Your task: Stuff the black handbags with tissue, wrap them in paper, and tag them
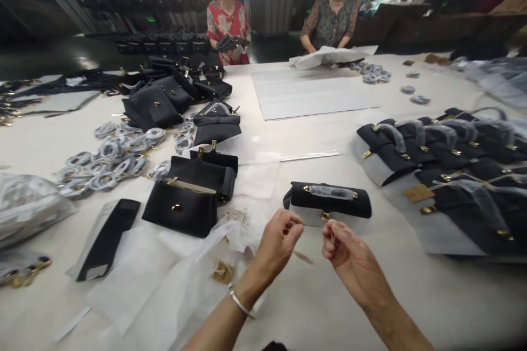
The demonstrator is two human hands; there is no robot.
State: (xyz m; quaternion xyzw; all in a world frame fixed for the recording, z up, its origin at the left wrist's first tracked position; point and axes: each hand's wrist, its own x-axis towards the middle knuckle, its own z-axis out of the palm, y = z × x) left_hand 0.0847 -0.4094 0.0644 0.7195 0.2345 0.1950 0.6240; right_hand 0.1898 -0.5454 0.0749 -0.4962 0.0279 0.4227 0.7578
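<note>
A black handbag [331,201] with a plastic-wrapped handle and gold fittings lies just beyond my hands. Between them runs a thin string [305,224], hard to make out. My left hand [278,244] pinches one end of it between thumb and fingers, near the bag's front edge. The fingers of my right hand [348,252] are likewise pressed together on the string, to the right. A narrow brown tag [303,257], blurred, hangs below my left fingertips. Another brown tag [223,272] with string rests on thin white wrapping beside my left forearm.
Finished-looking black bags [457,175] stand in rows at right. More black bags [181,205] and wrapped strap coils [109,162] cover the left side. A plastic bag [28,205] lies far left. Across the table [296,145], two people work; one holds a black bag [233,44].
</note>
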